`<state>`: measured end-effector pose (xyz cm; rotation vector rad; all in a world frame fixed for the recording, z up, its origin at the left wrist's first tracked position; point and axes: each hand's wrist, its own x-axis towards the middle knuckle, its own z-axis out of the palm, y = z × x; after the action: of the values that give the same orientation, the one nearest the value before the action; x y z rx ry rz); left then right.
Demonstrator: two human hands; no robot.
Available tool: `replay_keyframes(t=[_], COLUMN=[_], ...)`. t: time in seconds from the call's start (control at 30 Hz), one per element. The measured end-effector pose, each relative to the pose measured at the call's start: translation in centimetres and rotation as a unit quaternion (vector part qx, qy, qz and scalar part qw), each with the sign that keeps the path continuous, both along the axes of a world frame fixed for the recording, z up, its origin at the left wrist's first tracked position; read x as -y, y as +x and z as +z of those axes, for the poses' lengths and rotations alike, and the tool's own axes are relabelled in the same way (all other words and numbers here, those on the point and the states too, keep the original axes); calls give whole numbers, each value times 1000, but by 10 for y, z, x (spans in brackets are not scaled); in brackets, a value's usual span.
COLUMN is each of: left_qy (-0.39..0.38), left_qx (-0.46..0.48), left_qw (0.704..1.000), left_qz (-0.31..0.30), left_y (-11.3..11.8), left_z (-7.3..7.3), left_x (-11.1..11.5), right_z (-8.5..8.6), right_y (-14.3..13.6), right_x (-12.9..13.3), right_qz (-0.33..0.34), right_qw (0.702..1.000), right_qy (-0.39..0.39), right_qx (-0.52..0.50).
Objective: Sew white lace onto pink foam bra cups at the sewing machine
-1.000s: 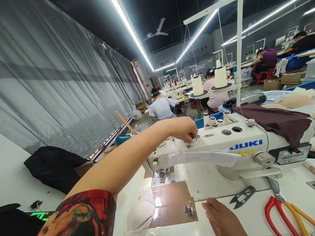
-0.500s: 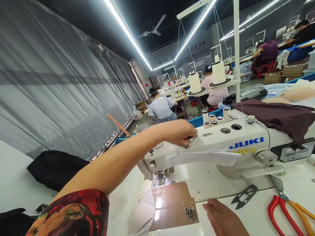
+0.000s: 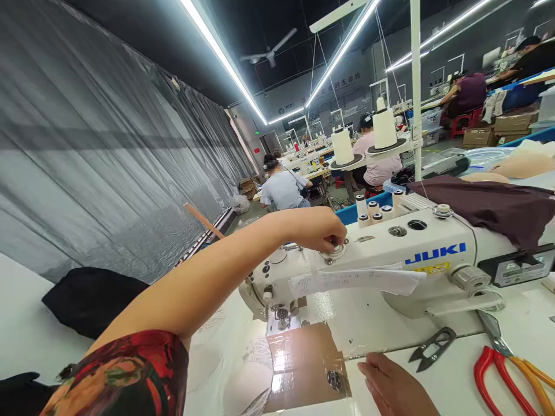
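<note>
My left hand [image 3: 323, 229] reaches across to the top of the white JUKI sewing machine [image 3: 368, 251]. Its fingers are curled closed over a small round white disc [image 3: 337, 252] there; whatever they pinch is hidden. My right hand [image 3: 392, 381] rests on the table's front, open, with fingers stretched out and nothing in it. Between it and the needle area lies a brown plate [image 3: 303, 361] under clear film, with a small metal bobbin case [image 3: 333, 379] on it. A pale moulded cup with lace [image 3: 249, 378] lies left of the plate.
Black thread snips [image 3: 433, 348] and red-and-orange-handled scissors [image 3: 503, 364] lie right of my right hand. A written paper strip [image 3: 355, 282] hangs on the machine. Small thread spools [image 3: 373, 209] stand behind it; dark brown cloth [image 3: 489, 205] drapes its right end. Co-workers sit farther back.
The view has shifted slightly. My left hand stays at the disc on the machine, its fingers a little lower; my right hand has hardly moved.
</note>
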<state>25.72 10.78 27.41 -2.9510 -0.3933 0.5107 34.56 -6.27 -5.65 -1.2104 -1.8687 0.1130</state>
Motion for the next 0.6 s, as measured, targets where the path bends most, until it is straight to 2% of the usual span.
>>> replay_keyframes(t=[0.17,0.37,0.6], left_qy=[44,106,90], left_qx=[-27,-2,18], left_qw=[998,993,995], left_qz=[-21,-50,-31], left_y=[4,5,-6], left_z=[-7,-19,-17], left_x=[0,4,7], right_z=[2,3,6], right_y=[1,6,11], right_x=[1,2,4], right_qz=[-2,6,9], right_qw=[1000,1000,1000], right_qy=[2,-20,-28], right_qx=[0,9,7])
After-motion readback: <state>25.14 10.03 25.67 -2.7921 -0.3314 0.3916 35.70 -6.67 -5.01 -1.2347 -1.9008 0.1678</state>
